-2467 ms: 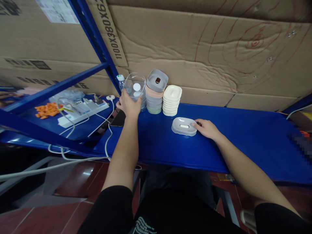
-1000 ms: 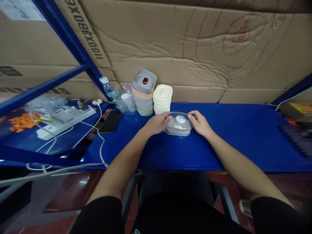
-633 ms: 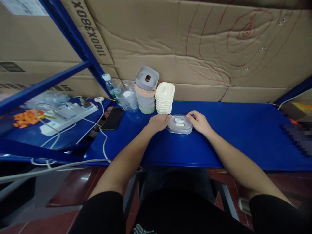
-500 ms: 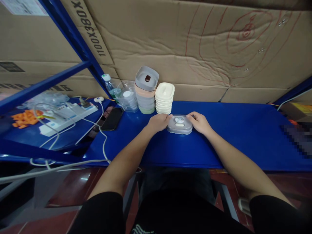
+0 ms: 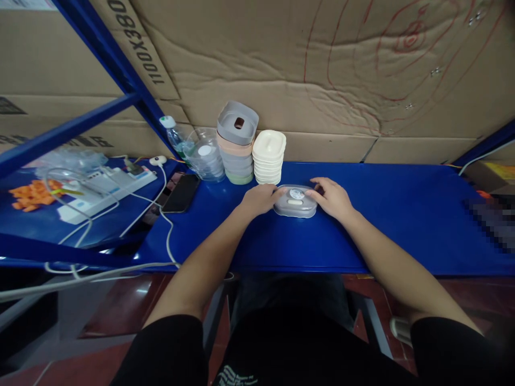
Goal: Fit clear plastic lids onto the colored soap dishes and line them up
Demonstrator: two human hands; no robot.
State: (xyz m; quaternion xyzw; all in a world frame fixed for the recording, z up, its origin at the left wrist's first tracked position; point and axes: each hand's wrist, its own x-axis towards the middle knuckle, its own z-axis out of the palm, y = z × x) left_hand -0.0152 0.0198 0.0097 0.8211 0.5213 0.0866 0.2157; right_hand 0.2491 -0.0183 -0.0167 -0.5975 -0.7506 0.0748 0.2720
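A grey container with a clear lid point(image 5: 295, 208) lies on the blue table in front of me, a round white sticker and a pale oval piece on its top. My left hand point(image 5: 259, 199) holds its left side, thumb on the lid's edge. On the right side my right hand point(image 5: 332, 197) has its thumb on the lid, with the fingers spread apart and raised off the rim. Just behind stands a stack of cream lids point(image 5: 269, 153), beside a stack of grey, peach and green containers point(image 5: 237, 139).
Clear plastic bowls point(image 5: 207, 158), a bottle point(image 5: 173, 134) and a black phone point(image 5: 182, 193) are at the left back. Further left lie a power strip point(image 5: 102, 193), cables and orange pieces point(image 5: 34, 194). Cardboard point(image 5: 241, 59) stands behind the table.
The right hand's thumb has moved further over the lid and its fingers have lifted and spread. The left thumb also reaches further onto the lid. The camera view has shifted slightly.
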